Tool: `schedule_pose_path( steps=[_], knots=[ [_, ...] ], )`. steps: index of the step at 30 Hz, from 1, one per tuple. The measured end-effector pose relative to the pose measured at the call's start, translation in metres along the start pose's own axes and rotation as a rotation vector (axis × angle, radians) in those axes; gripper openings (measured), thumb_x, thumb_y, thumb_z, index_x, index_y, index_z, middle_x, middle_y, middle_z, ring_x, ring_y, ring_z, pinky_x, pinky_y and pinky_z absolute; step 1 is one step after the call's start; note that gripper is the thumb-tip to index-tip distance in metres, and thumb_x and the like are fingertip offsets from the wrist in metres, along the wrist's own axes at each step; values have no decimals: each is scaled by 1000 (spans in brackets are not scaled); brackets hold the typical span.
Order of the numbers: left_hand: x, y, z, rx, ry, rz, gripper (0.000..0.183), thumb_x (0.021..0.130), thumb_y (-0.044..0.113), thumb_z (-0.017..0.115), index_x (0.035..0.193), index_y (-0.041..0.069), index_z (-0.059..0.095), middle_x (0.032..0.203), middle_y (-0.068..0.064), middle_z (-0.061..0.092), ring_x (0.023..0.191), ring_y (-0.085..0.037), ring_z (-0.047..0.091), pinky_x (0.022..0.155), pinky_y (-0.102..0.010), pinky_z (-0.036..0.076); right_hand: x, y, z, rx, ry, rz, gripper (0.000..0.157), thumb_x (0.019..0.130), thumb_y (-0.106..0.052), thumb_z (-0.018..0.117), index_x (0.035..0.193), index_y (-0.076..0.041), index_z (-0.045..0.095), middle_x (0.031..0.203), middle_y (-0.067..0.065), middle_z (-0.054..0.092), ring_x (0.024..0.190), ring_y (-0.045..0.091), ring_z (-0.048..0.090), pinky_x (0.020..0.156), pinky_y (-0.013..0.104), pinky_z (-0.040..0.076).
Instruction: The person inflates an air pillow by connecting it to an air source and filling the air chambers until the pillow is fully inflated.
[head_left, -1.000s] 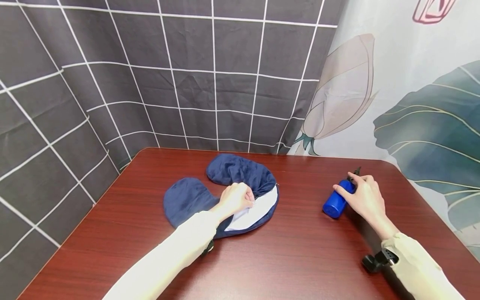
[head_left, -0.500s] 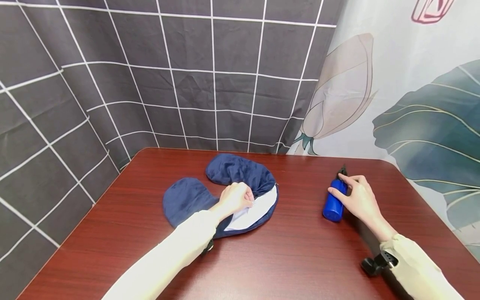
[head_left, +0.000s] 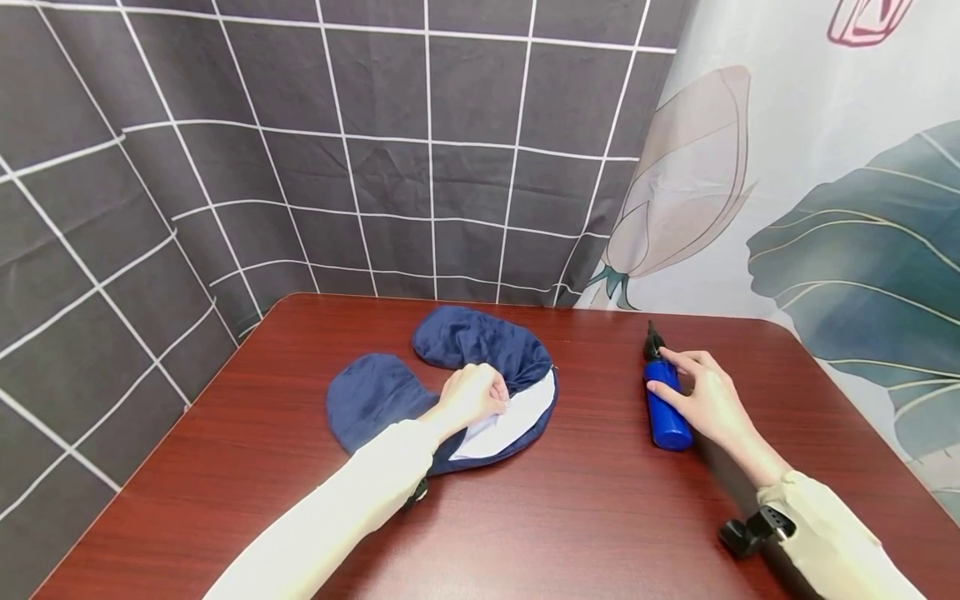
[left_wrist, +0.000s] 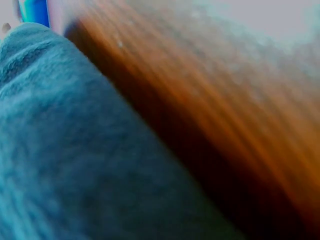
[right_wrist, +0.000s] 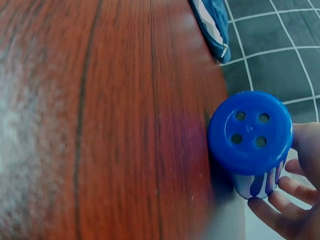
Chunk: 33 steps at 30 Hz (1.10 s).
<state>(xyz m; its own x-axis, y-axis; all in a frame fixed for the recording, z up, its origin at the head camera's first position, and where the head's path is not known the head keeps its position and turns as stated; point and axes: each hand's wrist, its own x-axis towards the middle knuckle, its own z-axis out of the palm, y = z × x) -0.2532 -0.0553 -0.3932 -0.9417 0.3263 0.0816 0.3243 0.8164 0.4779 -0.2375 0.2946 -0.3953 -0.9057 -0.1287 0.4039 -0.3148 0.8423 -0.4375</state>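
Swung leftward, the black-nozzled blue cylinder [head_left: 665,417] is held by right hand [head_left: 712,402], while left hand [head_left: 471,396] pinches navy-and-white cushion [head_left: 378,392].

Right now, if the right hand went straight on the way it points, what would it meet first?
The blue air pump, which the right hand is holding. Past it, perhaps the dark grid-patterned curtain, though depth is unclear.

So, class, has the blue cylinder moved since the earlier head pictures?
Yes. The blue cylinder has turned: its black tip has swung left, away from the table's far right corner.
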Motion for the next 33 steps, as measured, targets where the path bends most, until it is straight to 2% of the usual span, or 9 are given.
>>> schedule_pose_path(
  steps=[11, 16, 19, 26, 30, 33],
  knots=[
    [1, -1, 3, -5, -4, 1, 7, 76, 19, 80, 75, 19, 74, 71, 8, 73, 69, -8, 65, 63, -26, 48, 3, 0, -8, -36, -84, -6, 64, 85, -31, 77, 135, 1, 55, 127, 30, 54, 103, 49, 63, 84, 62, 51],
    [1, -2, 3, -1, -4, 0, 7, 76, 20, 80, 75, 19, 74, 72, 8, 73, 70, -9, 66, 63, -26, 48, 7, -5, -16, -85, -214, 76, 72, 89, -45, 69, 141, 2, 49, 132, 32, 51, 112, 49, 59, 88, 61, 51],
    [1, -1, 2, -2, -3, 0, 7, 76, 20, 80, 76, 19, 74, 72, 7, 73, 70, -9, 66, 63, -26, 48, 12, -9, -19, -130, -287, 99, 77, 89, -50, 66, 141, 4, 47, 130, 34, 53, 111, 48, 60, 87, 60, 52],
    [0, -1, 1, -3, 3, 2, 6, 76, 19, 80, 75, 19, 74, 71, 8, 73, 69, -8, 65, 63, -25, 48, 20, -18, -19, -184, -404, 106, 80, 87, -44, 70, 135, 14, 45, 120, 38, 58, 96, 47, 64, 72, 54, 57],
    [0, -1, 1, -12, 2, 4, 6, 76, 19, 79, 75, 19, 73, 71, 8, 72, 68, -8, 65, 62, -25, 47, 22, -24, -20, -170, -444, 92, 77, 86, -37, 72, 134, 16, 44, 118, 39, 59, 90, 45, 67, 70, 53, 58],
    [0, -1, 1, -17, -4, 2, 6, 76, 18, 79, 75, 19, 73, 71, 7, 73, 68, -7, 65, 62, -24, 47, 24, -26, -22, -160, -471, 67, 75, 85, -33, 74, 136, 13, 44, 120, 37, 60, 95, 46, 66, 71, 54, 58]
  ],
)
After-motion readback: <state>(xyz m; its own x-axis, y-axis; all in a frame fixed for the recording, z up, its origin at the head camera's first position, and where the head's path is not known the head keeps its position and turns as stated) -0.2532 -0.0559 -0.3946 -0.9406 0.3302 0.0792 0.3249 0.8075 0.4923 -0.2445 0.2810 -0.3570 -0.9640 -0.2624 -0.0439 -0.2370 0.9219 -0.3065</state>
